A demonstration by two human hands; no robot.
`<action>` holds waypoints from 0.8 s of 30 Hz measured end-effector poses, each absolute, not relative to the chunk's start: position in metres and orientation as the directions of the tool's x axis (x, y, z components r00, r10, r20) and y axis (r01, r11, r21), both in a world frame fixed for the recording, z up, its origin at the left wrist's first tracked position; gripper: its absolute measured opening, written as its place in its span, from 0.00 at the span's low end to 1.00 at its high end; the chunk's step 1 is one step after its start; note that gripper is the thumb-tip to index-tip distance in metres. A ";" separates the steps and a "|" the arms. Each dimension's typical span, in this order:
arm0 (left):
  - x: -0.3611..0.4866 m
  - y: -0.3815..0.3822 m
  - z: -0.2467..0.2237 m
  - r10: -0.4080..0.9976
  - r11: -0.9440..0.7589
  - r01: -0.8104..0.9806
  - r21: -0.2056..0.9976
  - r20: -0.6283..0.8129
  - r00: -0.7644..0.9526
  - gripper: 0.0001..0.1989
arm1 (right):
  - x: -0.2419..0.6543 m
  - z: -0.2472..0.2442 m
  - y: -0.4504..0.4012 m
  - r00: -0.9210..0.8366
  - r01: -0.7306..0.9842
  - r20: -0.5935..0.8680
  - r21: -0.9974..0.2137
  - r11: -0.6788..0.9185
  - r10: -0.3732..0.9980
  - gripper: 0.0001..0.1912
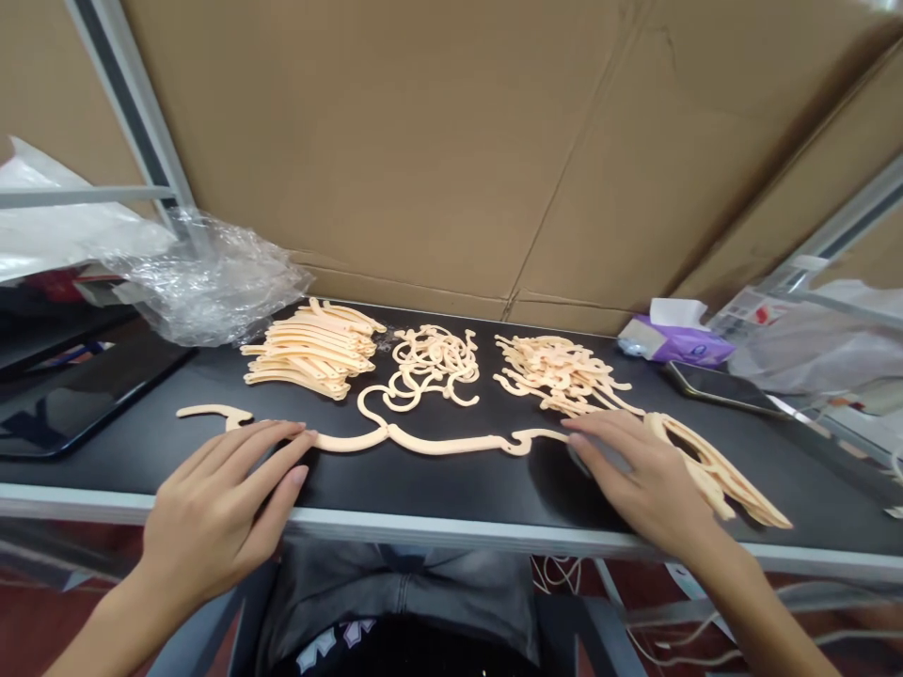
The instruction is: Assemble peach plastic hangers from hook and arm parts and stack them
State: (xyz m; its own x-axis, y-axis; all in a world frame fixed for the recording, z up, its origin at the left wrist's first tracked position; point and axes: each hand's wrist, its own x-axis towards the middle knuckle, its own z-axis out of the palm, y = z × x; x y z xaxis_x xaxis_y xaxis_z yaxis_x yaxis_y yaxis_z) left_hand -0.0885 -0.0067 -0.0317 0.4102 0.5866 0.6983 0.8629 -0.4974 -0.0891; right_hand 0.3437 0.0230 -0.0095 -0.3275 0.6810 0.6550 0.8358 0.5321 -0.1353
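A cream-coloured folding clothes hanger [444,446] lies unfolded near the front of the black table, its hook curling up from the middle joint. A short curved end piece [212,410] sticks out beyond my left hand. My left hand [226,494] rests on the hanger's left arm, fingers stretched out and touching it. At the other end, the fingertips of my right hand [641,470] touch the tip of the right end piece [540,434]; its fingers are extended and the thumb is apart. Part of each end is hidden by my hands.
Behind the hanger lie piles of long arms [310,348], hooks [434,362] and short end pieces [557,367]. A stack of hangers [734,475] lies beside my right hand. Tissues [681,338], a phone [723,387], plastic wrap [212,282] and a dark device [85,395] are around. Cardboard [423,141] stands behind.
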 end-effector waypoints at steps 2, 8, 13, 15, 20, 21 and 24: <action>-0.087 -0.008 -0.030 0.592 -0.495 0.865 -0.086 0.695 0.408 0.17 | 0.329 -0.011 0.018 -0.401 0.797 0.616 -0.131 0.590 0.678 0.10; -0.084 -0.010 -0.028 0.568 -0.509 0.854 -0.110 0.702 0.429 0.17 | 0.319 -0.013 0.013 -0.436 0.775 0.582 -0.144 0.615 0.686 0.07; -0.086 -0.014 -0.033 0.532 -0.552 0.830 -0.082 0.732 0.426 0.16 | 0.317 -0.005 0.005 -0.495 0.698 0.583 -0.174 0.695 0.644 0.04; -0.087 -0.016 -0.034 0.540 -0.565 0.824 -0.029 0.743 0.396 0.14 | 0.316 -0.003 0.003 -0.511 0.678 0.581 -0.180 0.713 0.633 0.04; -0.082 -0.018 -0.024 0.613 -0.550 0.830 0.088 0.717 0.331 0.11 | 0.316 -0.002 0.002 -0.511 0.671 0.530 -0.246 0.700 0.677 0.06; -0.080 -0.017 -0.021 0.631 -0.547 0.832 0.096 0.700 0.334 0.10 | 0.316 -0.002 0.003 -0.512 0.672 0.520 -0.253 0.696 0.684 0.06; -0.069 -0.014 -0.013 0.656 -0.569 0.816 0.102 0.654 0.376 0.11 | 0.318 -0.005 0.005 -0.515 0.678 0.499 -0.261 0.687 0.697 0.09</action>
